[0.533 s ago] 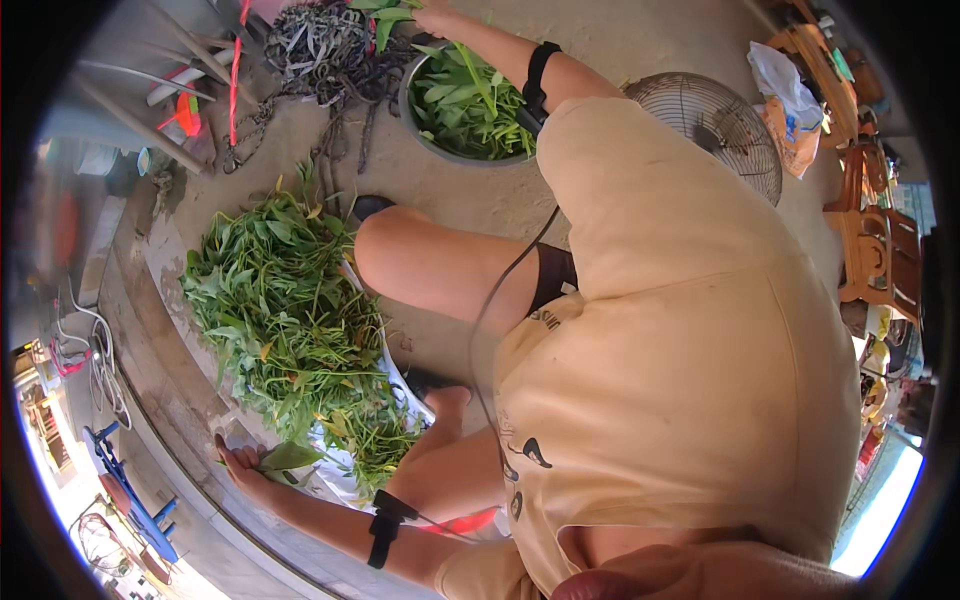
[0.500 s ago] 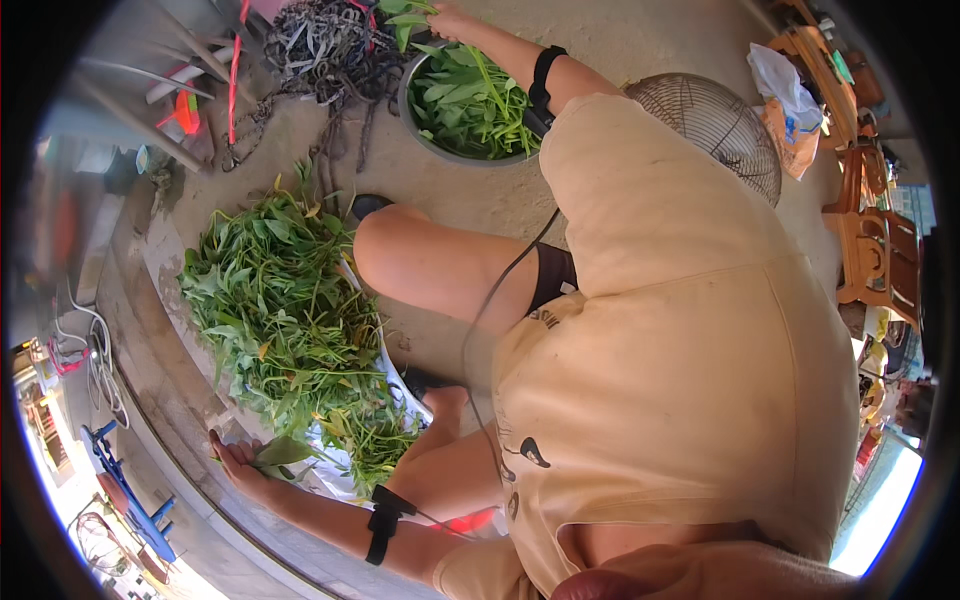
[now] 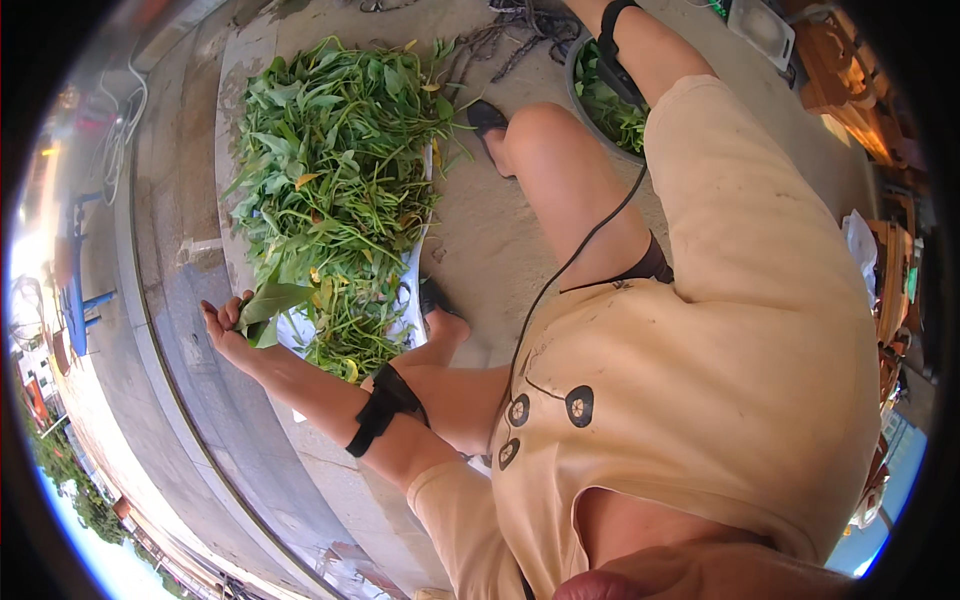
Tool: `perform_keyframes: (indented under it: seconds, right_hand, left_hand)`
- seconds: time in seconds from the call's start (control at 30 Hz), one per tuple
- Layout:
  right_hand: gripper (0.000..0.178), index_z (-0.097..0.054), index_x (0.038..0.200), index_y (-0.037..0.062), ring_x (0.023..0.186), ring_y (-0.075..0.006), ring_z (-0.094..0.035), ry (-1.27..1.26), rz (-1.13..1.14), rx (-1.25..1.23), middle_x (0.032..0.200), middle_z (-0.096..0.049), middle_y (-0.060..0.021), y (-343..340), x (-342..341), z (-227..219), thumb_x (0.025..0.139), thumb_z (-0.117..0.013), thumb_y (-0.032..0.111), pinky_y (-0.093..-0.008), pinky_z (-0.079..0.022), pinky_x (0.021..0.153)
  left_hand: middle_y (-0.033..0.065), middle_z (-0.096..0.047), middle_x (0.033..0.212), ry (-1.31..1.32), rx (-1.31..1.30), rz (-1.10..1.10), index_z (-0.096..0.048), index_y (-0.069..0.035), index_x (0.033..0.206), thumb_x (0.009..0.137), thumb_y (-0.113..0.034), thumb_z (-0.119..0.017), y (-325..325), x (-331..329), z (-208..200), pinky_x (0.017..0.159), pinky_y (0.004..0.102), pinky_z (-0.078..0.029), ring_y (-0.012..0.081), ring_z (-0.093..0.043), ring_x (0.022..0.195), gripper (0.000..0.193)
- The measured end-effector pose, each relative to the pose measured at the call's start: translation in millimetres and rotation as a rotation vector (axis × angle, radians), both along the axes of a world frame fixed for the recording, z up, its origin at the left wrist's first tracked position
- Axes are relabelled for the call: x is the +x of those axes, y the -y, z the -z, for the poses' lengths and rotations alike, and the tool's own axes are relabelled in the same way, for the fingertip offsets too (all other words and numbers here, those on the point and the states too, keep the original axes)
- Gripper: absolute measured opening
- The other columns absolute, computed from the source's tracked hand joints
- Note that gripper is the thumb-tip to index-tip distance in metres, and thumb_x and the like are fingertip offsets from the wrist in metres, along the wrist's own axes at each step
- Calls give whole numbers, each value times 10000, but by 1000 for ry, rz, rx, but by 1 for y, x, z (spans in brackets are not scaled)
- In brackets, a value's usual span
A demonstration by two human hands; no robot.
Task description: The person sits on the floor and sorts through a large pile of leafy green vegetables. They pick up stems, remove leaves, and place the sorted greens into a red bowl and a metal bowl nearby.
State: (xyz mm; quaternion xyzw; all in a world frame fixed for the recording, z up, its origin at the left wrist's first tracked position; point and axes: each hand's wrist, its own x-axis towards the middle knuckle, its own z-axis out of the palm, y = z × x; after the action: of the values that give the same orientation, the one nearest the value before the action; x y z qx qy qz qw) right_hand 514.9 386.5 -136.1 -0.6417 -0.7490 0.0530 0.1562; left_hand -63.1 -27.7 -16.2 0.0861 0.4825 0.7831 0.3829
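Observation:
My left hand (image 3: 228,325) is at the left, with its fingers curled around a few broad-leaved green stems (image 3: 272,305). Right beside it lies a big heap of leafy greens (image 3: 335,190), with long stalks and a few yellowed leaves, on a pale sheet (image 3: 412,300). Past the top edge my right hand is cut off; only its forearm (image 3: 655,45) with a black strap shows. Below that forearm stands a round grey basin (image 3: 578,85) holding more green leaves (image 3: 622,120), partly covered by my arm.
My bent legs (image 3: 575,190) lie between heap and basin. Dark tangled cords (image 3: 510,35) sit on the floor at the top. A stone step edge (image 3: 165,370) runs along the left. Wooden furniture (image 3: 850,90) stands at the right, and a thin cable (image 3: 590,245) crosses my shirt.
The view has shifted, so heap and basin appear further right and higher. My right hand, which held greens above the basin, has left the frame. My left hand still holds stems.

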Motion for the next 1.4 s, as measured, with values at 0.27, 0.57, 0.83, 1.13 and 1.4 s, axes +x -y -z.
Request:
perform_keyframes:
  seconds: [0.27,0.57,0.83,1.13,1.4]
  right_hand:
    - [295,-614,754,-20,528,-246,-529,-151,-622,-486,629,-598,-125,124,-398,24,775,-647,273,-394,-459,521]
    - [255,-661,835,21,733,-264,-648,33,-226,-658,801,-643,-124,284,-472,132,810,-695,273,-432,-525,635]
    - [285,-612,1130,-13,538,-103,-552,-978,-431,-941,832,-664,-69,225,-438,56,899,-597,154,-290,-463,509]
    - [121,-634,842,58,526,-73,-517,-1261,-303,-1131,687,-574,12,204,-415,8,885,-662,168,-278,-451,464]
    - [110,-642,921,107,691,-91,-576,-1554,-522,-1079,805,-610,18,214,-411,-59,913,-627,217,-304,-487,617]
  left_hand:
    - [-34,-320,605,91,-5,-140,-514,-100,1192,979,-216,-491,11,-22,11,675,419,-487,124,-397,568,244]
    - [-43,-321,575,194,28,-132,-575,-94,972,977,-204,-503,21,-24,-10,705,431,-483,124,-414,563,131]
    - [-53,-336,569,219,81,-81,-567,-124,1010,964,-221,-528,20,-31,-5,722,448,-485,117,-436,567,115]
    - [-44,-341,623,155,-142,60,-561,-94,1242,927,-220,-572,-6,-2,30,583,349,-441,105,-378,548,339]
    - [-51,-378,574,-166,-283,316,-661,-15,959,827,-170,-720,-13,20,30,469,244,-277,77,-325,491,212]
